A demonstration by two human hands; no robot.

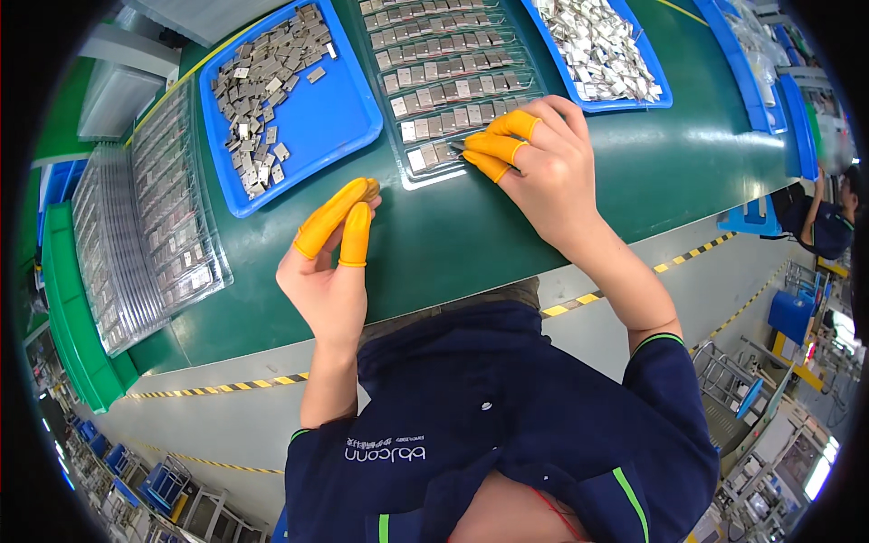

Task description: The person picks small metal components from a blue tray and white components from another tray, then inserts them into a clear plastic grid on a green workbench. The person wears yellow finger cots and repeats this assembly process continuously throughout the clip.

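Note:
My right hand [543,172] is over the near end of a clear plastic tray [438,181], which holds rows of small flat metal pieces [441,127]. Yellow finger cots cover its thumb and nearest fingers. They pinch a small dark metal piece [458,146] at the tray's nearest row, partly hidden by the fingertips. To the left, my left hand [328,271] is raised above the green table [434,244], its yellow-cotted fingertips pressed together. Whatever is between them, if anything, cannot be made out. Beyond that hand lies a blue tray [339,118] with loose grey metal pieces [272,81].
A second blue tray [665,95] at the far right holds shiny silver pieces [597,50]. Stacked clear trays [149,235] with metal pieces stand at the left, beside a green bin [77,317]. Another blue container [747,81] and a seated person [828,222] are farther right.

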